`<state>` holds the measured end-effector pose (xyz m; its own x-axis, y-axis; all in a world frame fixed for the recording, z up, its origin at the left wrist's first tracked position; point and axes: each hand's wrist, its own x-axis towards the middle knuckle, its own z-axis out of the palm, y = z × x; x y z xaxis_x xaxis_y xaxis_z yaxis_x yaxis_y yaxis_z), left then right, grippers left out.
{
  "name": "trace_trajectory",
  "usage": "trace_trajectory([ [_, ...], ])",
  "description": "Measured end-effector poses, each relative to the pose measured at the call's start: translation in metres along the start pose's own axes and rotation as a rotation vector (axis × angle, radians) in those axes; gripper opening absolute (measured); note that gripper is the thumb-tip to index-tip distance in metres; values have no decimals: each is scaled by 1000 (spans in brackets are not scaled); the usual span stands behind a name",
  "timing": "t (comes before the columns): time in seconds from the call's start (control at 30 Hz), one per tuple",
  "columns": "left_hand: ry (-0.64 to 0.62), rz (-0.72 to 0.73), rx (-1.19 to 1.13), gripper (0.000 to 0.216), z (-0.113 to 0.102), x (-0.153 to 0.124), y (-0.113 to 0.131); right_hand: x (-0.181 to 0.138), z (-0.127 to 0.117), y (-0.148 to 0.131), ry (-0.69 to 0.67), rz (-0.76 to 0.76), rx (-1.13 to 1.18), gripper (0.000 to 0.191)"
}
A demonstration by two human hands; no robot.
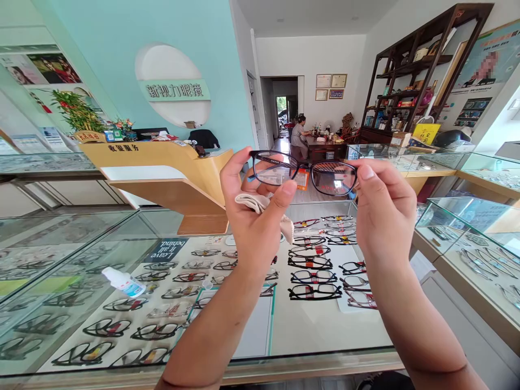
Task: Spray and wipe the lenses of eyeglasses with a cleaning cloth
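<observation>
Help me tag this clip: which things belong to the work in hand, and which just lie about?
In hand: black glasses, pinched by left hand and right hand; cloth in the left palm.
Lying about: white bottle on the glass counter; display frames beneath it; plant on the desk.

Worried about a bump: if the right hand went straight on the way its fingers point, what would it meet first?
The right hand already pinches the black glasses; pushing leftward, it would likely meet the left hand next.

An optician's shop is shown: rows of spectacle frames (311, 264) are laid out under glass display counters (325, 358), and a service desk (162, 162) is set beneath a wall sign (174, 90).
</observation>
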<state>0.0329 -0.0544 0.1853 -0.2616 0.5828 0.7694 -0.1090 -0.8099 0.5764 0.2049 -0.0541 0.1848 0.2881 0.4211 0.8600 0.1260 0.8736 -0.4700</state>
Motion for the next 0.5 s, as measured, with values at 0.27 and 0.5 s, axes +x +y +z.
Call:
trace_trajectory([
  [0.27, -4, -415, -280, 61, 1, 11, -2, 2, 0, 4, -50, 17, 115, 25],
  [0.5, -246, -967, -588, 39, 2, 16, -9, 9, -2, 2, -343, -152, -88, 40],
])
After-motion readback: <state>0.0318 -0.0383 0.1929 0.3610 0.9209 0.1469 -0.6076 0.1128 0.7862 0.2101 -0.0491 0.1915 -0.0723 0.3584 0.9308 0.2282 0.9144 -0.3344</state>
